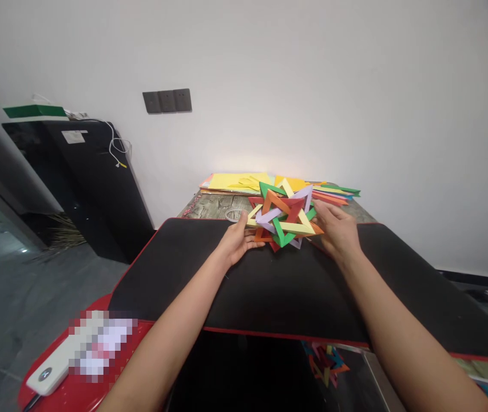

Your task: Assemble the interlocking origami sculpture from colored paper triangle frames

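Note:
Between my two hands is a star-shaped origami model (284,214), made of interlocking folded paper strips in green, orange, red, pale yellow and lilac. My left hand (239,239) grips its left points, thumb on top and fingers below. On the other side, my right hand (336,226) holds the right points, with the fingertips partly behind the paper. The model is held above the far part of a black mat (269,286) with red edging. A whitish ring, perhaps a tape roll (234,215), lies just beyond my left hand.
Stacked coloured paper (230,182) lies along the wall, with folded strips (333,196) at its right. Another paper star (327,361) sits below the mat's front edge. A red stool (55,349) bearing a white device (50,375) is at lower left; a black cabinet (93,189) stands behind it.

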`<action>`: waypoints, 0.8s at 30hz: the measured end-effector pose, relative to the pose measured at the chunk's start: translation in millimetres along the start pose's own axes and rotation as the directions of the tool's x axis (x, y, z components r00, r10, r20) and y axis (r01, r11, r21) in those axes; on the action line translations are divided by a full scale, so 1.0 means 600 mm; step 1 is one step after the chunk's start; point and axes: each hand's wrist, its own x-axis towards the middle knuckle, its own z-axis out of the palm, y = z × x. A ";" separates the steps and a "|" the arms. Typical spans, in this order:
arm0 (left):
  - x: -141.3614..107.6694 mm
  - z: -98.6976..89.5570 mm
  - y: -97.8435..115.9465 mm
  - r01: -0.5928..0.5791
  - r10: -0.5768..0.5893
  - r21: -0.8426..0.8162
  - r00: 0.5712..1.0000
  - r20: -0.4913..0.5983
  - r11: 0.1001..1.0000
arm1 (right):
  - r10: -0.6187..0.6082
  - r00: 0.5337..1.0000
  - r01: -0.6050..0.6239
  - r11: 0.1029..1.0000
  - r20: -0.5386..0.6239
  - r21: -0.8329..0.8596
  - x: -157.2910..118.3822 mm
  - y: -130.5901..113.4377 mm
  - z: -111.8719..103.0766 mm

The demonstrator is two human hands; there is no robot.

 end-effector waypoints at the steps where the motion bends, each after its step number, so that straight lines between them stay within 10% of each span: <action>1: 0.000 -0.001 0.001 0.002 -0.002 -0.006 1.000 0.010 1.000 | -0.008 1.000 0.008 1.000 -0.003 -0.001 0.002 0.001 -0.001; 11: 0.006 -0.001 0.001 -0.389 0.390 0.027 0.920 -0.043 0.921 | -0.053 0.954 0.094 0.988 0.295 -0.126 -0.013 -0.014 0.009; 24: 0.004 -0.004 -0.011 -0.493 0.475 0.268 0.870 0.133 0.828 | -0.140 0.969 0.166 0.978 0.203 -0.122 -0.028 -0.019 0.023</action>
